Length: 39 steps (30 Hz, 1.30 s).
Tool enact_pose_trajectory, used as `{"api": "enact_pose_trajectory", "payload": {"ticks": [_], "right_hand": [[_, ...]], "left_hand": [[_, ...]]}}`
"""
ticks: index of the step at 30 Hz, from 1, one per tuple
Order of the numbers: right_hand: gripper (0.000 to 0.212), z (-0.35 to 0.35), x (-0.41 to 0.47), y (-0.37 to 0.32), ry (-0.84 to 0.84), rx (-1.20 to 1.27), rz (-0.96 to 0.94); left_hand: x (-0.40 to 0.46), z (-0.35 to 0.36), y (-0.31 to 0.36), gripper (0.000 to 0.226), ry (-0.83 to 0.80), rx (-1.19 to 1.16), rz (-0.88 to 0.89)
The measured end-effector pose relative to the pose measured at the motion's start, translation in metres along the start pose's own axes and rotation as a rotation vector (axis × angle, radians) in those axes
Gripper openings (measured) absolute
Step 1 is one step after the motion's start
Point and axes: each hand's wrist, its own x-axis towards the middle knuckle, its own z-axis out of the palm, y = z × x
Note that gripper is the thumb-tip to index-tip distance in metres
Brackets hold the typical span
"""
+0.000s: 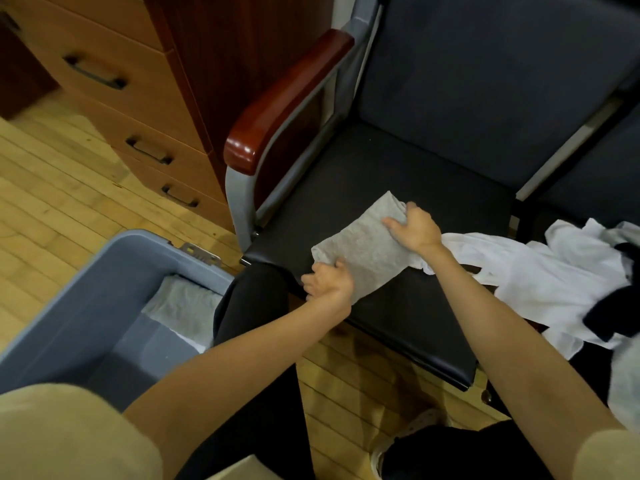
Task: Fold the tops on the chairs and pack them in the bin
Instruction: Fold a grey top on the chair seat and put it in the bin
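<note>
A folded grey top [363,244] lies on the black seat of the chair [346,174]. My left hand [327,280] grips its near edge at the seat's front. My right hand [414,225] holds its far right edge, fingers curled over the fabric. To the right, a heap of white and black tops [554,271] spreads across the seats. The grey bin [86,299] stands on the floor at the lower left, with a folded grey top [183,306] inside against its right wall.
A wooden drawer cabinet [138,98] stands behind the bin, left of the chair's red-brown armrest [287,102]. My dark-trousered knee [256,306] sits between bin and chair. Wooden floor lies all around.
</note>
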Motion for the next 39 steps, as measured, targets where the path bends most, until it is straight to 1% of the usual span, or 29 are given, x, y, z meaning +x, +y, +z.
{"api": "enact_pose_trajectory", "payload": {"ticks": [2,4,8,10,12,15,17,19,22,24,26,28,31,33,36,39], "right_hand": [[0.046,-0.011,-0.02,-0.008,0.079,0.028,-0.039],[0.044,-0.022,-0.041,-0.021,0.156,0.12,-0.083],[0.037,-0.04,-0.084,-0.063,0.269,0.378,-0.162],[0.033,-0.041,-0.104,-0.089,0.278,0.476,-0.212],[0.028,-0.033,-0.122,-0.117,0.258,0.55,-0.254],[0.022,-0.01,-0.142,-0.163,0.192,0.619,-0.294],[0.026,0.012,-0.151,-0.194,0.124,0.65,-0.304],[0.033,0.04,-0.156,-0.222,0.048,0.659,-0.299],[0.037,0.09,-0.162,-0.254,-0.099,0.673,-0.265],[0.041,0.128,-0.167,-0.268,-0.218,0.685,-0.2],[0.043,0.168,-0.173,-0.276,-0.331,0.713,-0.094],[0.044,0.21,-0.182,-0.278,-0.405,0.742,0.049],[0.047,0.274,-0.198,-0.274,-0.499,0.793,0.318],[0.05,0.308,-0.207,-0.271,-0.576,0.824,0.469],[0.049,0.338,-0.213,-0.267,-0.597,0.811,0.592],[0.044,0.357,-0.205,-0.267,-0.563,0.798,0.632]], "left_hand": [[-0.005,-0.017,0.002,0.044,-0.049,-0.144,0.071],[-0.012,-0.044,0.006,0.038,-0.052,-0.264,0.212],[-0.02,-0.115,0.005,0.027,0.009,-0.298,0.639],[-0.015,-0.152,-0.001,0.02,0.077,-0.293,0.794],[-0.005,-0.187,-0.008,0.018,0.182,-0.278,0.877],[0.013,-0.239,-0.023,0.016,0.301,-0.241,0.919],[0.029,-0.272,-0.038,0.017,0.358,-0.222,0.914],[0.045,-0.304,-0.054,0.018,0.396,-0.21,0.871],[0.079,-0.347,-0.085,0.021,0.376,-0.18,0.748],[0.103,-0.369,-0.11,0.018,0.339,-0.172,0.646],[0.125,-0.381,-0.139,0.014,0.295,-0.189,0.538],[0.145,-0.389,-0.166,0.008,0.237,-0.191,0.439],[0.175,-0.395,-0.203,0.008,0.126,-0.128,0.287],[0.196,-0.395,-0.224,0.008,0.081,-0.049,0.219],[0.226,-0.39,-0.242,0.008,0.063,0.026,0.184],[0.253,-0.379,-0.243,0.007,0.055,0.042,0.187]]}}
